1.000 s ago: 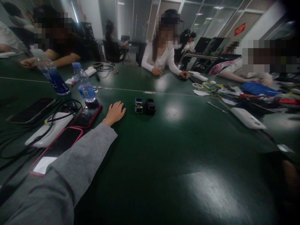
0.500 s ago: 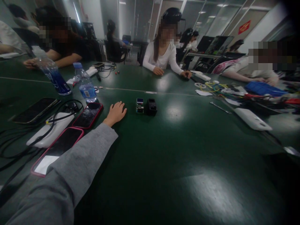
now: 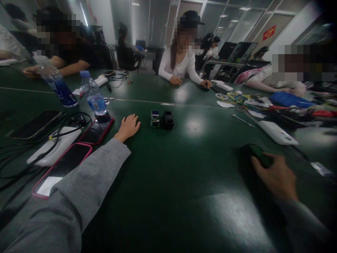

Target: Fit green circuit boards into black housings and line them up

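Lying flat on the green table (image 3: 184,168), my left hand (image 3: 128,127) is open with its fingers a little apart. Just to its right stands a small circuit-board module (image 3: 155,119) with a little screen on top. Beside that module is a black plastic case (image 3: 168,120) with openings in its upper face. At the right, my right hand (image 3: 279,175) grips a dark, boxy piece (image 3: 254,153) between thumb and fingers, low over the table. The exact kind of this piece is too dark to make out, and some of the fingers are hidden.
Phones (image 3: 97,130), a white power bank (image 3: 55,146), cables and two water bottles (image 3: 95,96) crowd the left side. Toward the right lie a wrench (image 3: 242,120), a white device (image 3: 277,133) and tangled wires (image 3: 243,100). Several people sit across the table.
My right hand has come into view from the right, gripping the dark boxy piece. My left hand stays flat on the table, and the view has shifted slightly.
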`<state>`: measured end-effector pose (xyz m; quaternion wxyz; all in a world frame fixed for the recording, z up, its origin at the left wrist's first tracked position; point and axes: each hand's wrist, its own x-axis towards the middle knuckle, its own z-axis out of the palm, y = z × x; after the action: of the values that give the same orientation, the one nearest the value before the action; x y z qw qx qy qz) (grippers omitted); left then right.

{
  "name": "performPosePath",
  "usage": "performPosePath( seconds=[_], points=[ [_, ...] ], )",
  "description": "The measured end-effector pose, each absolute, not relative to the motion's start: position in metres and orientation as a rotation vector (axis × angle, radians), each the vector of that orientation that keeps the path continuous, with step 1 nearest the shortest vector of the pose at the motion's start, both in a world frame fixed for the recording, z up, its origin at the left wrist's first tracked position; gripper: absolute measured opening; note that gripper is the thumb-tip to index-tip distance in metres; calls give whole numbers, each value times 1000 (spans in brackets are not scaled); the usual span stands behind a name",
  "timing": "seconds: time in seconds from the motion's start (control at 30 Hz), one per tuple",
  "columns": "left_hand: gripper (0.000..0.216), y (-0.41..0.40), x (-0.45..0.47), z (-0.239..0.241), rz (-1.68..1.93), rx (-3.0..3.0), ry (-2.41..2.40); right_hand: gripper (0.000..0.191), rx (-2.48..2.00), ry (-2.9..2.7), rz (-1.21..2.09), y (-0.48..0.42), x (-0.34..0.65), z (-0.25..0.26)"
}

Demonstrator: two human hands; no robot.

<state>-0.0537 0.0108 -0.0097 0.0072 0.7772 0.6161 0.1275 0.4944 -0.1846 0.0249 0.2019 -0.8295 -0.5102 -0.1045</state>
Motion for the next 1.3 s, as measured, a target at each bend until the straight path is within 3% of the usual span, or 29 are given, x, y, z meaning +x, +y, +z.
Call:
performPosePath(
  seconds=[0.2, 0.37, 0.5, 0.67, 0.83, 1.3],
  points=[
    [59, 10, -54, -10, 415, 2441, 1915, 45, -1292, -2224, 120, -162, 299, 20],
    [56, 10, -52, -12, 448, 2451, 1958, 49, -778, -2523, 269, -170, 213, 31],
    [56, 10, -52, -13, 451, 2454, 1955, 46, -782, -2401, 406, -163, 219, 31],
    [56, 10, -53, -13, 448, 2452, 1941, 33, -1005, -1866, 680, -148, 227, 24],
    [56, 11, -54, -13, 437, 2456, 1931, 38, -1115, -1581, 914, -135, 229, 11],
    [57, 9, -52, -11, 419, 2449, 1949, 34, -1096, -1701, 906, -148, 225, 23]
  ],
)
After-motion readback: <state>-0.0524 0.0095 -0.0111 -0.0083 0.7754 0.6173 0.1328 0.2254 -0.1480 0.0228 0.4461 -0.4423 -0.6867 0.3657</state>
